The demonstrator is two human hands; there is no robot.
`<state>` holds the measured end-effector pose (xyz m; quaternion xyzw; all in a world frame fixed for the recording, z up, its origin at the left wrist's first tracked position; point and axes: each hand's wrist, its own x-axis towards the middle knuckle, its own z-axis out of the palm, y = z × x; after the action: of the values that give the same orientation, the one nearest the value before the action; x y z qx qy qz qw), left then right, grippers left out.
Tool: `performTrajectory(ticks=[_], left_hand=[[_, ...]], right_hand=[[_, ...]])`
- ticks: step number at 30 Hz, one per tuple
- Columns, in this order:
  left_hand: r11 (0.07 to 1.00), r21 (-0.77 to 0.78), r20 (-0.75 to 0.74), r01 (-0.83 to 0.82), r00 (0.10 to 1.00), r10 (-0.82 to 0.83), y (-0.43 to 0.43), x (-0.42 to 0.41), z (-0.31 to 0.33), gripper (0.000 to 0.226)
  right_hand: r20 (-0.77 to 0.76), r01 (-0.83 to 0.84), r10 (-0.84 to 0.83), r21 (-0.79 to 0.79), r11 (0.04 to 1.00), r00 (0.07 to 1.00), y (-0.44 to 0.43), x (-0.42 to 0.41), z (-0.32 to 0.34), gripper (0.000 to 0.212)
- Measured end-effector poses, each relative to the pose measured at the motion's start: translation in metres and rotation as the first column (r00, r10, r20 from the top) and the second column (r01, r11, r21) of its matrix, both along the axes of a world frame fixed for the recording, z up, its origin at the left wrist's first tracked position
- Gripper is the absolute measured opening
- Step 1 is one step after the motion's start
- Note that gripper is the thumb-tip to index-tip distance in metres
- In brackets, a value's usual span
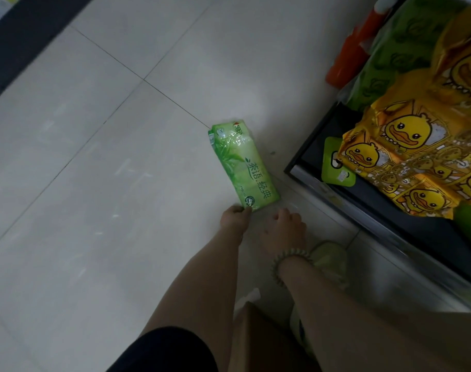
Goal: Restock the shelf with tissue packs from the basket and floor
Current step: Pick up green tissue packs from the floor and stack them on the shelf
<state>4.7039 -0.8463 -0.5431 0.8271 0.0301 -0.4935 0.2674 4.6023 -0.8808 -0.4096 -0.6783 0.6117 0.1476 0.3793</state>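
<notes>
I see the left hand (pixel 235 220) down at the floor, with its fingertips closed in a pinch on the near corner of the green tissue pack (pixel 245 165). The pack lies flat on the pale tiled floor (pixel 121 157). Its long side points away from me and a little to the left, and the printed face is up.

The right hand (pixel 285 228) is just beside the same near end of the pack, on its right. Its fingers are curled downward. The picture is dim and soft there, so I cannot tell if they touch the clear wrapper edge or hold nothing. A beaded bracelet (pixel 282 264) of light green colour sits on the right wrist.

Under this wrist, on the floor, is a pale green shoe (pixel 332 260).

To the right of the pack, near but apart from it, stands the bottom shelf (pixel 336 200) with a dark board and a shiny front rail. On it lie yellow packs with a duck print (pixel 406 146), and a green tag (pixel 333 165) sits against their left edge. Further back there are green wrapped packs (pixel 400 49) on the shelf. An orange package (pixel 352 55) is at their left side.
</notes>
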Motion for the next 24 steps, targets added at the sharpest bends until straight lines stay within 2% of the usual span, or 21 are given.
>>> performTrajectory(ticks=[5,9,12,14,18,20,24], left_hand=[[0.971,-0.059,-0.130,-0.233,0.966,0.224,0.011,-0.007,0.006,0.007],[0.914,-0.108,-0.272,-0.392,0.896,0.352,0.016,-0.011,0.025,0.012],[0.928,-0.122,-0.305,-0.352,0.903,0.303,0.022,-0.010,0.040,0.009],[0.945,-0.136,-0.382,-0.298,0.896,0.227,0.025,-0.008,0.050,0.006],[0.971,-0.153,-0.528,-0.183,0.846,0.076,0.036,-0.008,0.067,0.021],[0.968,-0.171,-0.565,-0.183,0.823,0.056,0.041,-0.007,0.074,0.026],[0.940,-0.237,-0.620,-0.247,0.783,0.049,0.049,-0.010,0.096,0.018]], right_hand=[[0.041,0.069,-0.069,-0.005,0.998,0.997,-0.005,0.001,0.002,0.044],[0.060,0.100,-0.099,-0.011,0.995,0.993,-0.007,0.001,0.008,0.040],[0.076,0.115,-0.115,-0.004,0.993,0.991,-0.005,0.000,0.013,0.037],[0.082,0.115,-0.115,0.003,0.993,0.990,-0.003,0.001,0.017,0.037],[0.074,0.073,-0.072,-0.008,0.997,0.995,-0.001,0.002,0.027,0.039],[0.073,0.039,-0.036,-0.034,0.999,0.997,0.001,0.002,0.031,0.043],[0.069,-0.006,0.013,-0.091,0.996,0.998,0.005,0.006,0.042,0.048]])
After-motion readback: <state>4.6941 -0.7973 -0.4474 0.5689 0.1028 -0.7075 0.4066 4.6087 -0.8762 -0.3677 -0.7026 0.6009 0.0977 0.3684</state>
